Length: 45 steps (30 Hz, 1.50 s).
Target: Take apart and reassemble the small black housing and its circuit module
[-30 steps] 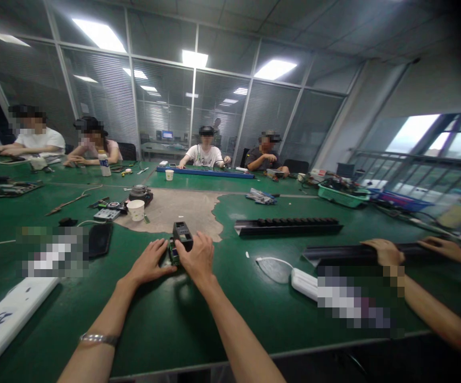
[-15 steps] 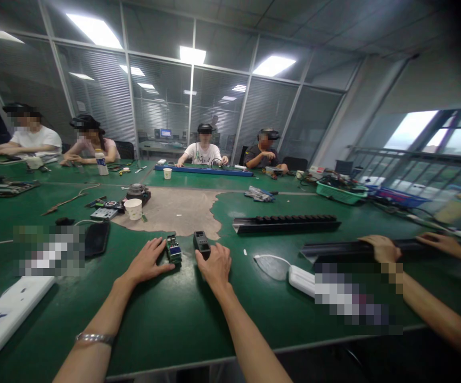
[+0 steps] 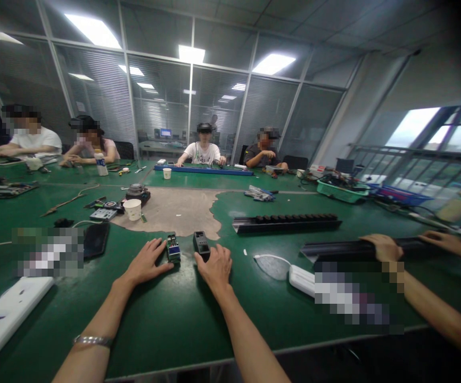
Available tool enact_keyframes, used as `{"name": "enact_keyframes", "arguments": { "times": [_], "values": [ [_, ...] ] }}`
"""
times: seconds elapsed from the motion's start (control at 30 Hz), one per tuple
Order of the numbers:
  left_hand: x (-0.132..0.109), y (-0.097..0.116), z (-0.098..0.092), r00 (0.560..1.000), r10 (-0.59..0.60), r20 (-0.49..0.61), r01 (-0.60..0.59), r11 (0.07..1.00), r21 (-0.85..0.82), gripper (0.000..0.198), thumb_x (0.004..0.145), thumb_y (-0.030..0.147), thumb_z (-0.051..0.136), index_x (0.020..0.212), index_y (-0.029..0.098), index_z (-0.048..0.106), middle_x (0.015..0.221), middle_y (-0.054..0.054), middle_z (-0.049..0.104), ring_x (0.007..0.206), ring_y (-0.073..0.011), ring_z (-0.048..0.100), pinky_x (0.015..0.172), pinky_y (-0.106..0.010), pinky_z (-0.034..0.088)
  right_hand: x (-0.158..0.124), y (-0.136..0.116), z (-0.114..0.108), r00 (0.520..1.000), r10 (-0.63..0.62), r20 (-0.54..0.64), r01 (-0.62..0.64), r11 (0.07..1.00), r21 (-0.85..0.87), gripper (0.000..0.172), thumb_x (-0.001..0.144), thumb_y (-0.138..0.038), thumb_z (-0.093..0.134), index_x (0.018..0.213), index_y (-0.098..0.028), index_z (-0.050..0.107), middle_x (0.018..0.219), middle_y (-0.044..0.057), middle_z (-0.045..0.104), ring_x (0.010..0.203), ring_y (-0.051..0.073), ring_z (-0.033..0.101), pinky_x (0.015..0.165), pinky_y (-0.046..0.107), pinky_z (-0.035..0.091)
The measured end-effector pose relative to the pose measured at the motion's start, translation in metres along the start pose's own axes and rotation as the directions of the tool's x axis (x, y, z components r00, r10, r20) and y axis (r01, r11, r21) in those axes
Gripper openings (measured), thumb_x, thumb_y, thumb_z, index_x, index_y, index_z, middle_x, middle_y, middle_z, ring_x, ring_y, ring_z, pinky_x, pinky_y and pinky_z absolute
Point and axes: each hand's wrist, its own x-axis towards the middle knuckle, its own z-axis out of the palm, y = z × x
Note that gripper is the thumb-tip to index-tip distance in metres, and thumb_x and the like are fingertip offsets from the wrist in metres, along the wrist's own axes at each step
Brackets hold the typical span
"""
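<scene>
My left hand [image 3: 148,260] lies on the green table with its fingers spread. Its index fingertip and thumb are beside the left and near edges of a small green circuit board [image 3: 173,249], which carries a blue component. Whether they press on the board I cannot tell. A black plastic housing [image 3: 200,243] with openings in its top stands just right of the board. Wrapped about its near end is my right hand [image 3: 216,266], thumb on the left and fingers on the right. Part of the housing is hidden by that hand.
Left are a white power strip [image 3: 15,314], a dark phone [image 3: 96,239] and a paper cup [image 3: 132,209]. Right are a black rail [image 3: 288,223] with black parts and a white power adapter [image 3: 300,279]. At far right, another person's hands [image 3: 384,248] rest on a second rail. Several people sit opposite.
</scene>
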Motion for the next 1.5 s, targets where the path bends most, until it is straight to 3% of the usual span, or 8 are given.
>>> {"name": "enact_keyframes", "arguments": {
  "times": [0.13, 0.3, 0.6, 0.8, 0.97, 1.1, 1.37, 1.5],
  "values": [
    [0.000, 0.000, 0.000, 1.000, -0.004, 0.002, 0.004, 1.000, -0.015, 0.098, 0.091, 0.080, 0.056, 0.164, 0.016, 0.039, 0.171, -0.018, 0.036, 0.158, -0.0421, 0.031, 0.129, -0.057, 0.026, 0.006, -0.012, -0.010, 1.000, -0.004, -0.017, 0.005, 0.998, 0.067, 0.039, 0.092, -0.051, 0.072, 0.105, -0.015, 0.079, 0.137, 0.021, 0.067, 0.130, 0.038, 0.055, 0.104, 0.046, 0.045],
    [0.001, -0.003, 0.003, 1.000, -0.002, -0.008, 0.002, 1.000, -0.015, 0.098, 0.091, 0.080, 0.057, 0.164, 0.017, 0.040, 0.170, -0.018, 0.037, 0.158, -0.0413, 0.032, 0.129, -0.056, 0.027, 0.013, -0.046, -0.021, 0.998, -0.049, -0.049, 0.056, 0.984, 0.169, 0.041, 0.093, -0.052, 0.070, 0.107, -0.014, 0.079, 0.130, 0.018, 0.071, 0.125, 0.033, 0.059, 0.107, 0.041, 0.043],
    [0.001, 0.000, 0.001, 1.000, -0.006, -0.007, 0.006, 1.000, -0.006, 0.098, 0.090, 0.080, 0.060, 0.162, 0.016, 0.043, 0.169, -0.020, 0.038, 0.158, -0.0405, 0.032, 0.130, -0.055, 0.026, 0.005, -0.086, -0.011, 0.996, -0.080, 0.043, 0.073, 0.988, 0.138, 0.044, 0.092, -0.055, 0.069, 0.104, -0.013, 0.080, 0.129, 0.020, 0.070, 0.126, 0.035, 0.056, 0.102, 0.042, 0.044],
    [0.001, -0.001, 0.002, 1.000, 0.000, 0.007, 0.000, 1.000, 0.008, 0.101, 0.090, 0.075, 0.061, 0.162, 0.008, 0.037, 0.170, -0.023, 0.035, 0.160, -0.0390, 0.030, 0.132, -0.052, 0.020, 0.002, -0.096, -0.008, 0.988, -0.118, 0.095, 0.109, 0.990, 0.088, 0.047, 0.092, -0.057, 0.068, 0.104, -0.013, 0.079, 0.128, 0.022, 0.070, 0.125, 0.036, 0.055, 0.102, 0.044, 0.042],
    [0.001, -0.004, 0.008, 1.000, 0.015, -0.027, -0.016, 1.000, -0.016, 0.104, 0.088, 0.068, 0.065, 0.166, 0.012, 0.026, 0.171, -0.022, 0.033, 0.159, -0.0398, 0.031, 0.130, -0.055, 0.025, -0.004, -0.098, -0.006, 0.984, -0.142, 0.109, 0.140, 0.990, 0.031, 0.049, 0.091, -0.054, 0.069, 0.108, -0.010, 0.078, 0.128, 0.023, 0.068, 0.125, 0.037, 0.053, 0.103, 0.047, 0.040],
    [0.000, -0.003, 0.007, 0.999, 0.003, -0.036, -0.004, 1.000, -0.022, 0.105, 0.086, 0.056, 0.065, 0.167, 0.007, 0.020, 0.172, -0.025, 0.029, 0.159, -0.0406, 0.032, 0.130, -0.054, 0.027, -0.011, -0.096, 0.000, 0.977, -0.134, 0.165, 0.139, 0.990, -0.019, 0.048, 0.091, -0.052, 0.068, 0.110, -0.009, 0.078, 0.125, 0.025, 0.069, 0.125, 0.038, 0.053, 0.103, 0.048, 0.040],
    [0.000, 0.000, 0.001, 1.000, 0.021, 0.008, -0.021, 1.000, 0.015, 0.092, 0.086, 0.046, 0.065, 0.165, 0.015, 0.031, 0.171, -0.019, 0.036, 0.160, -0.0365, 0.031, 0.132, -0.055, 0.023, -0.015, -0.093, 0.000, 0.975, -0.130, 0.182, 0.139, 0.989, -0.040, 0.052, 0.091, -0.058, 0.069, 0.113, -0.010, 0.074, 0.120, 0.024, 0.070, 0.119, 0.037, 0.058, 0.096, 0.045, 0.042],
    [0.000, 0.000, 0.002, 1.000, 0.003, 0.016, -0.003, 1.000, 0.018, 0.095, 0.083, 0.045, 0.068, 0.164, 0.011, 0.032, 0.170, -0.021, 0.035, 0.160, -0.0369, 0.030, 0.132, -0.054, 0.022, -0.015, -0.093, 0.003, 0.975, -0.139, 0.173, 0.142, 0.990, -0.005, 0.052, 0.091, -0.059, 0.071, 0.114, -0.012, 0.072, 0.115, 0.022, 0.073, 0.115, 0.036, 0.061, 0.094, 0.043, 0.043]
  ]
}}
